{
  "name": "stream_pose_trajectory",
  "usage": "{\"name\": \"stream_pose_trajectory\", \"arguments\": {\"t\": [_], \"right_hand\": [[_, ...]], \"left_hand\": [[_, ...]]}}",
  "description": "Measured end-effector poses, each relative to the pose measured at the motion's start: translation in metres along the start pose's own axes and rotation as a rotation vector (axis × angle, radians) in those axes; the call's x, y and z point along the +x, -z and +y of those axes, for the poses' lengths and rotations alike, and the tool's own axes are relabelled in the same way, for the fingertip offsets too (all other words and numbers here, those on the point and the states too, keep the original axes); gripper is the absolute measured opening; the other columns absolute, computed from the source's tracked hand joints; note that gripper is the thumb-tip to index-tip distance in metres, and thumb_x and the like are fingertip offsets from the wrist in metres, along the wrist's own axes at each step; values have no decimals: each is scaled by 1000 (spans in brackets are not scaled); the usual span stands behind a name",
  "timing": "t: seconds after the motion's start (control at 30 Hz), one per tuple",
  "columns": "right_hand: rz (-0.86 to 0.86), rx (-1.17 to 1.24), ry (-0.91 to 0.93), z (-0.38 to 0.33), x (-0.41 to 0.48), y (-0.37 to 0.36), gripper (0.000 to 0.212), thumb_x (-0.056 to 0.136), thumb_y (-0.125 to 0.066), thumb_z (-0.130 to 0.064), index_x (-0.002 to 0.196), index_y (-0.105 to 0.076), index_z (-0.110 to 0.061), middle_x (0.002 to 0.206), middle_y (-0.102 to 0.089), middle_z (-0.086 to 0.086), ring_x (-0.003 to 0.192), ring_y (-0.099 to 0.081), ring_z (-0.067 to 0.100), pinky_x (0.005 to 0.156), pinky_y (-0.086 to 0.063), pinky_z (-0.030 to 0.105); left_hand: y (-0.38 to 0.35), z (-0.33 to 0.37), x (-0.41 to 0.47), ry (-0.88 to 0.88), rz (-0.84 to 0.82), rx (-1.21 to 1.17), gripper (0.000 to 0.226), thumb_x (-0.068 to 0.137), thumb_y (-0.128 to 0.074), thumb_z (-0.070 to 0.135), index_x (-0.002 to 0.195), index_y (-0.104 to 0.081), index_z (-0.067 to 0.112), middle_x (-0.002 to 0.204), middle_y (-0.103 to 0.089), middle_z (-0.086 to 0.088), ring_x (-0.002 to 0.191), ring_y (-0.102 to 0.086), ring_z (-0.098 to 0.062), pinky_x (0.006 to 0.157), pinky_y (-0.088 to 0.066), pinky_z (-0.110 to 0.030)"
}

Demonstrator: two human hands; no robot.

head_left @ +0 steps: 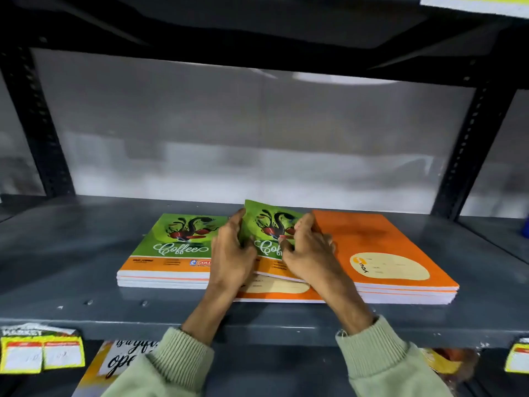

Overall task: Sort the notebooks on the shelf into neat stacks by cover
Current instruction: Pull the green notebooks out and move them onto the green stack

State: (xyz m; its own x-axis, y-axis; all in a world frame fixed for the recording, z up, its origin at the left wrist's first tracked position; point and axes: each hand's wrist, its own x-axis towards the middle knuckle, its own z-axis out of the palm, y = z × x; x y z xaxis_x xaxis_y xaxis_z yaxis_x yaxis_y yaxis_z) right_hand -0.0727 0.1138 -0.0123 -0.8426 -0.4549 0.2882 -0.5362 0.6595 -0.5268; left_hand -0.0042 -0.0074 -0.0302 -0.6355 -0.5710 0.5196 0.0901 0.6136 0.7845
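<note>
On the grey shelf (71, 245) a stack of green "Coffee" notebooks (174, 247) lies at the left, face up. To its right lies a stack of notebooks with orange backs up (383, 253). One green Coffee notebook (269, 224) rests tilted on the orange stack's left part. My left hand (232, 253) grips its left edge. My right hand (309, 253) holds its right side, with the fingers curled over the cover. Under it another orange cover (280, 290) with a cream label shows.
Dark perforated uprights (37, 124) frame the bay at both sides, and a dark shelf (257, 38) hangs overhead. A pale back panel (257, 138) closes the rear. Yellow price tags (40, 353) hang on the front lip. More printed items (126, 359) lie on the shelf below.
</note>
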Motion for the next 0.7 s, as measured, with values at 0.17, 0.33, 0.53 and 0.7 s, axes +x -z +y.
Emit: {"name": "stream_pose_trajectory", "arguments": {"t": [0.17, 0.33, 0.53, 0.7], "right_hand": [[125, 212, 110, -19, -3, 16, 30, 96, -55, -33, 108, -31, -18, 100, -64, 7, 95, -62, 25, 94, -46, 47], [171, 176, 171, -44, -11, 18, 32, 94, -56, -36, 107, -31, -20, 100, -65, 5, 101, -54, 26, 98, -43, 48], [221, 135, 231, -81, -17, 11, 37, 92, -55, -45, 111, -35, -20, 119, -59, 6, 130, -39, 31, 105, -39, 55], [238, 52, 245, -104, -21, -12, 43, 94, -45, -54, 117, -35, -19, 129, -52, 12, 135, -36, 30, 109, -37, 48]], "left_hand": [[25, -2, 16, 163, 30, -332, 47, 89, -55, -9, 130, -58, 13, 103, -71, 11, 88, -67, 0, 79, -55, -20], [51, 6, 21, 253, 30, -550, 44, 92, -52, -9, 128, -59, 14, 108, -72, 7, 98, -69, -10, 73, -58, -21], [84, -1, 22, 286, 57, -675, 36, 94, -51, -4, 120, -63, 19, 89, -77, 17, 85, -74, -14, 69, -61, -30], [108, -17, 24, 263, 75, -671, 36, 94, -48, -6, 111, -65, 20, 92, -78, 10, 84, -75, -17, 67, -62, -30]]}}
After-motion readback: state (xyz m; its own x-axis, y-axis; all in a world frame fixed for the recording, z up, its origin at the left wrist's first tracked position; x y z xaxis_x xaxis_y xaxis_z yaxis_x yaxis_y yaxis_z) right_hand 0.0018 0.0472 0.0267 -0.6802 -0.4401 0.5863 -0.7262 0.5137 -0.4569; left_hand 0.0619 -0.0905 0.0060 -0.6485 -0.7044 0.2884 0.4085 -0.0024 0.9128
